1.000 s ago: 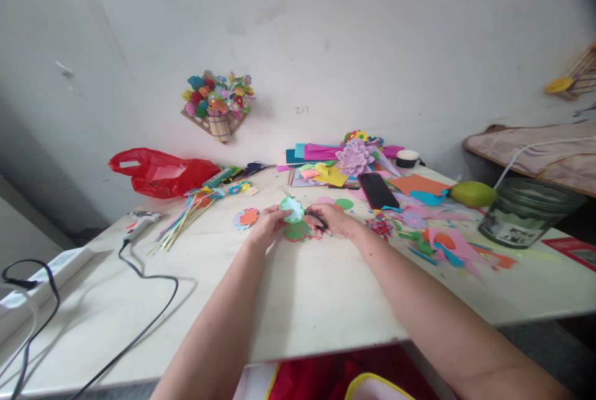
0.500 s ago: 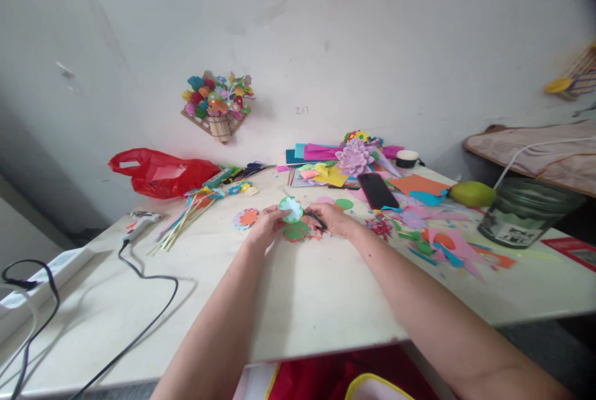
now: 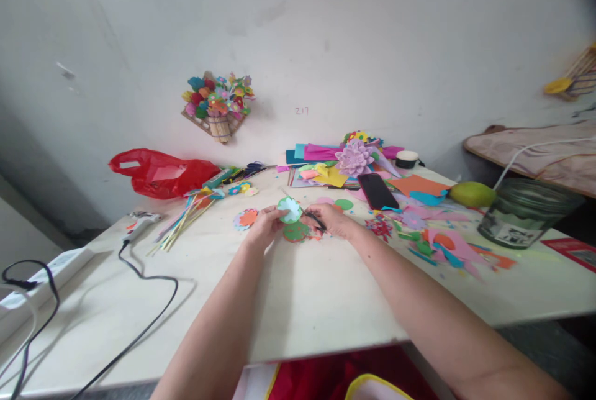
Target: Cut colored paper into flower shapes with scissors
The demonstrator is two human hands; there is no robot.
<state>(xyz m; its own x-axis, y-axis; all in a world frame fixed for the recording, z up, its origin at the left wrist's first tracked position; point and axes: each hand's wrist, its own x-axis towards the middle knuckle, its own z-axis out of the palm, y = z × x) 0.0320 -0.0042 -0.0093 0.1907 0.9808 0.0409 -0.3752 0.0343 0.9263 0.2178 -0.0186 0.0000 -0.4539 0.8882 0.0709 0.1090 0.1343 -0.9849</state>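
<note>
My left hand (image 3: 267,226) pinches the edge of a paper flower (image 3: 290,210), light blue on a green round. In my right hand (image 3: 329,220) is a pair of scissors (image 3: 315,220) with black handles, its blades pointing at the flower's right edge. The fingers wrap round the handles, so I cannot tell how far the blades are apart. Just below the held flower, green and orange paper rounds (image 3: 294,232) lie on the white table (image 3: 326,294) among small scraps. A purple and orange paper flower (image 3: 246,219) lies left of my left hand.
At left are a glue gun (image 3: 144,225) with its black cord, a power strip (image 3: 51,272), thin sticks (image 3: 179,226) and a red plastic bag (image 3: 162,173). To the right lie a phone (image 3: 378,191), paper scraps (image 3: 454,248), a green fruit (image 3: 472,194) and a glass jar (image 3: 526,210).
The paper flower has turned and shifted slightly left in my left hand. The scissors have moved a little against its right edge. Everything else on the table looks the same.
</note>
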